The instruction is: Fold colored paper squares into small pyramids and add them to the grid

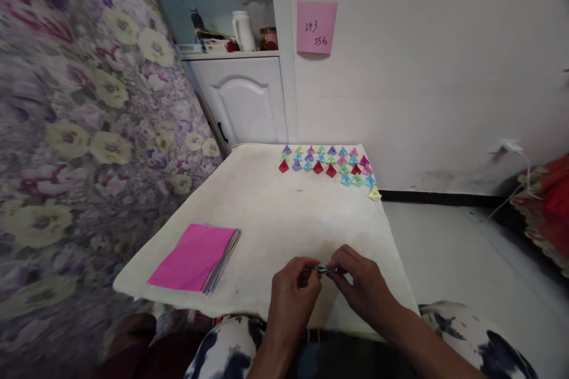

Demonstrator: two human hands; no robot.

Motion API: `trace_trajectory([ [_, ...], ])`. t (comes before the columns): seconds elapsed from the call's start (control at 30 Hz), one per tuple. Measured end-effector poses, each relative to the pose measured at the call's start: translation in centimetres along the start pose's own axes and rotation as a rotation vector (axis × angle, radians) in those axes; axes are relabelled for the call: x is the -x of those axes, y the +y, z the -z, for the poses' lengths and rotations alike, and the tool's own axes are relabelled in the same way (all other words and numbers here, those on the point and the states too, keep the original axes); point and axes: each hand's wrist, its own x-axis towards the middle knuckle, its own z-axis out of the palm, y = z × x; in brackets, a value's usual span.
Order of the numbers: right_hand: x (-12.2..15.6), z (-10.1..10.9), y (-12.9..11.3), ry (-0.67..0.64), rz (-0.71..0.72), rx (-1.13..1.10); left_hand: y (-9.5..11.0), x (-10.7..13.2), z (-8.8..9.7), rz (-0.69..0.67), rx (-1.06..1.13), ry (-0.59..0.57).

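Observation:
Both my hands meet near the front edge of a cream table [267,201]. My left hand [293,290] and my right hand [360,284] each pinch one end of a small folded green paper piece [323,269], held just above the tabletop. A stack of coloured paper squares [195,257] with a pink sheet on top lies at the front left. Several small folded paper shapes [329,163] in red, purple, blue, green and pink sit in rows at the table's far right corner.
A floral-patterned surface [66,130] rises along the left. A white cabinet [242,98] with a kettle and jars on top stands behind the table. A pink note [316,26] is stuck on the white wall. Red fabric [546,207] lies at far right.

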Motion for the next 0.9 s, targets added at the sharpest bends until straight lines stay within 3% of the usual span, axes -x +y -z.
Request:
trace_trajectory([
  [0.37,0.03,-0.08,0.16,0.004,-0.007,0.003,-0.10,0.02,0.21,0.050,0.029,-0.028],
  [0.6,0.32,-0.57,0.32,0.030,0.107,0.029,-0.36,-0.08,0.17,0.033,-0.035,-0.019],
  [0.9,0.35,-0.99,0.49,0.008,0.054,-0.044,0.13,0.10,-0.18,-0.011,-0.157,-0.014],
])
